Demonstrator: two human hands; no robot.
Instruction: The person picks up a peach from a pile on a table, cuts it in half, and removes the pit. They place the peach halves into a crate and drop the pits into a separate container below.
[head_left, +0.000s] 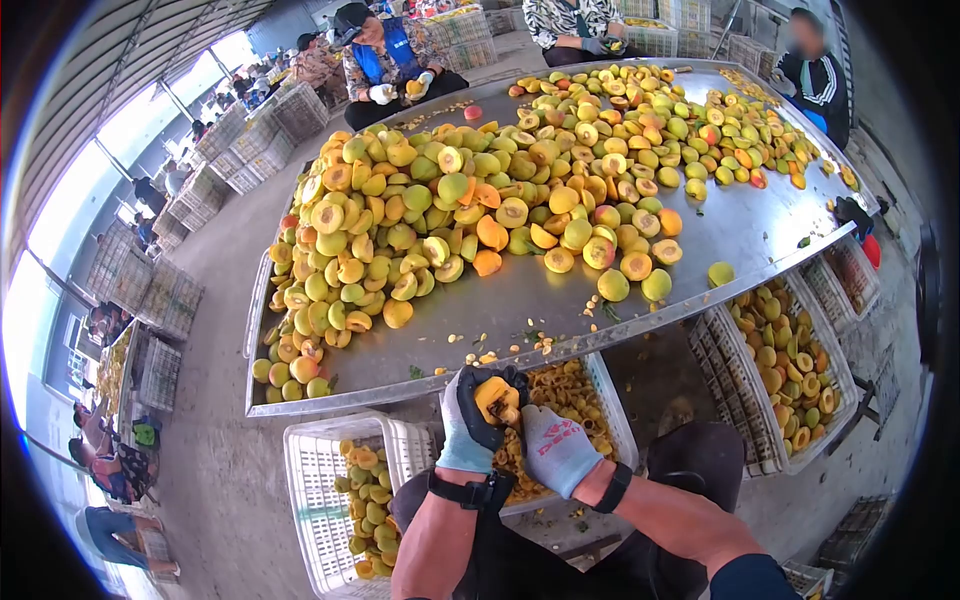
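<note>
We can see red letters on the back of the glove on our right hand, near the front edge of the tabletop. They start like "DEE", but the rest is hard to read. Past the back edge, a person's blue vest has small white marks, too tiny for us to read.

Single head cam, wide fisheye, dark rim around the frame. Sits above the wearer's lap, facing forward and steeply down. Left hand and right hand close to the lens, low centre. Metal table next out, seen from above its near edge. Seated co-workers far, top edge. Roof upper left, looks tilted.
</note>
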